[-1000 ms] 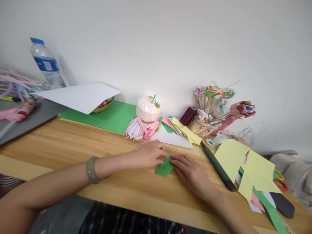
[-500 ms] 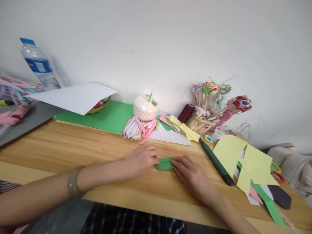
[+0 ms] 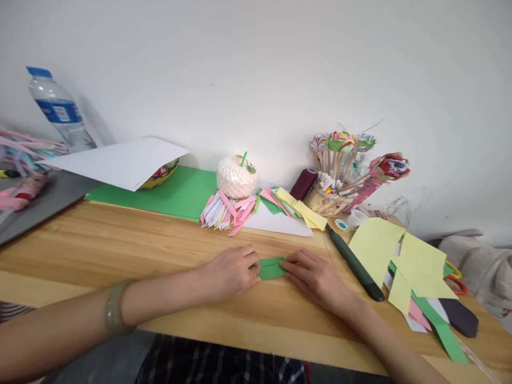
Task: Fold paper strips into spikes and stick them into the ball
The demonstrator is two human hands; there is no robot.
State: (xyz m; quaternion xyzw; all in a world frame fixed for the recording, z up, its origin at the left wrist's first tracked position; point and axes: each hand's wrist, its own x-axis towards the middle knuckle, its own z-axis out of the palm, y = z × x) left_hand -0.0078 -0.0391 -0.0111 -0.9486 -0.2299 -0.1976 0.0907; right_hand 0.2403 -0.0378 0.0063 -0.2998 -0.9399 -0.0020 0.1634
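A small folded strip of green paper (image 3: 272,268) lies on the wooden table, with a crease or edge running along its length. My left hand (image 3: 234,271) is closed on the strip's left end, its fingertips curled over the paper. At the other end, the fingers of my right hand (image 3: 314,274) pinch and press the paper against the table. Both thumbs are mostly hidden. Behind the strip sits a pile of folded pink and white paper pieces (image 3: 228,210).
A dark green knife-like tool (image 3: 354,261) lies to the right beside yellow paper pieces (image 3: 422,261). Along the wall stand a wrapped white fruit (image 3: 237,177), a maroon thread spool (image 3: 303,184), a pot of paper flowers (image 3: 330,200) and a water bottle (image 3: 60,112).
My left hand has shifted slightly, and its fingers now cover more of the green strip's left end. The right hand stays at the right end. The view has moved a little.
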